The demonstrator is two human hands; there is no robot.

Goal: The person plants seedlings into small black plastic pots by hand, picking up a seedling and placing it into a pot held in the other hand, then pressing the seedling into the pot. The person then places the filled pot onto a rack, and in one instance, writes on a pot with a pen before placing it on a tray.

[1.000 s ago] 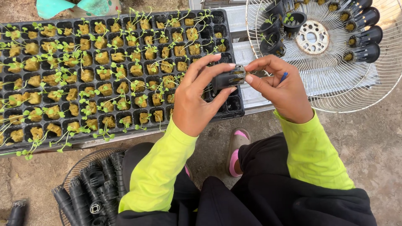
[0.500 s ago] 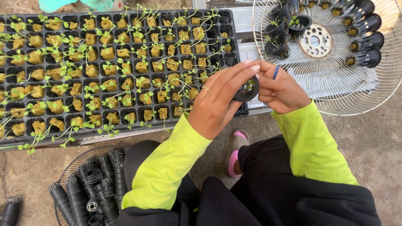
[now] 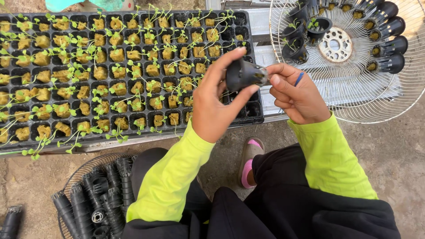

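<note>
Both hands (image 3: 254,95) grip a black net pot (image 3: 242,74) above the black seedling tray (image 3: 248,110).

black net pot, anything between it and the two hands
Nothing visible. The left hand holds the black net pot directly, thumb below and fingers over its top. The right hand meets the pot's narrow end with its fingertips; a thin blue item sits between its fingers, off the pot.

Open room is left between the black plastic seedling tray (image 3: 248,110) and the white wire fan guard (image 3: 354,95), where pale boards (image 3: 268,55) show. The guard's upper rim is blocked by black net pots (image 3: 385,42), and the lower left by stacked black pots (image 3: 95,199).
</note>
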